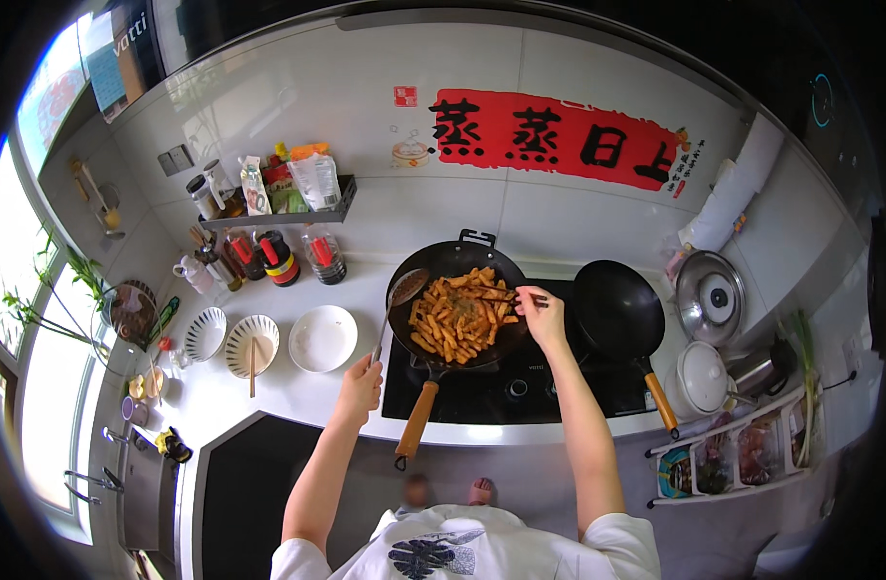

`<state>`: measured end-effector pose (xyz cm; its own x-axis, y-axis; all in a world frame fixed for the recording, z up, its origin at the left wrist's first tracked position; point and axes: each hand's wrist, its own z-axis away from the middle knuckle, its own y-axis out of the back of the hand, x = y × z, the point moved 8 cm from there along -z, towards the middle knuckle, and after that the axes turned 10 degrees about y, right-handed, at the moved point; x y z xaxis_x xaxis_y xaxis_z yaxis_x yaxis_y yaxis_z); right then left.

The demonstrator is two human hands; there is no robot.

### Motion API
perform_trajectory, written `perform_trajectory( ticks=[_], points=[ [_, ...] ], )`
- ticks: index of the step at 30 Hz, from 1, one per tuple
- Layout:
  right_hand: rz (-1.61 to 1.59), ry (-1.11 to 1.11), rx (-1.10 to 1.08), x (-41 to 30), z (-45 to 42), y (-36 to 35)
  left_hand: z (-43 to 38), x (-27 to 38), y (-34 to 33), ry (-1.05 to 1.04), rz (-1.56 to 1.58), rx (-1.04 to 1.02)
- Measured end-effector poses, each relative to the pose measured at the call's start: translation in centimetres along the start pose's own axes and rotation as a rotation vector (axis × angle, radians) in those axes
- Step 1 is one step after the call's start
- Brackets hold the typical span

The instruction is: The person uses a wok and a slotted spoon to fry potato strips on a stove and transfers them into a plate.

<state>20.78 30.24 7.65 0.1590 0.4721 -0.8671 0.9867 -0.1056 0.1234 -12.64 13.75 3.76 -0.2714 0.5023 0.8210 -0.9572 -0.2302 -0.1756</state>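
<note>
A black wok (454, 254) with a wooden handle stands on the left part of the cooktop and holds golden-brown fried strips (454, 312) with darker seasoning at their middle. My left hand (361, 384) grips the long handle of a perforated skimmer (408, 287), whose bowl is over the wok's upper left side. My right hand (541, 312) is at the wok's right rim, closed on dark chopsticks (499, 293) whose ends reach among the strips.
An empty-looking black frying pan (618, 308) sits at right, near a steel lid (711, 297) and a white pot (702, 380). Left on the counter are a white bowl (323, 338), a patterned bowl (240, 337) bearing chopsticks, and sauce bottles (278, 259). The wok's wooden handle (418, 422) juts over the counter edge.
</note>
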Motion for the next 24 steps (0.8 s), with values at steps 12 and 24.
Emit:
perform_trajectory(
  ticks=[12,24],
  points=[
    [-0.134,-0.009,-0.397,-7.9,7.7,-0.9,0.5,-0.6,0.0,0.001,0.004,-0.021],
    [0.015,0.045,-0.364,-1.5,5.1,-4.9,1.6,-0.5,-0.6,-0.011,0.037,-0.025]
  ],
)
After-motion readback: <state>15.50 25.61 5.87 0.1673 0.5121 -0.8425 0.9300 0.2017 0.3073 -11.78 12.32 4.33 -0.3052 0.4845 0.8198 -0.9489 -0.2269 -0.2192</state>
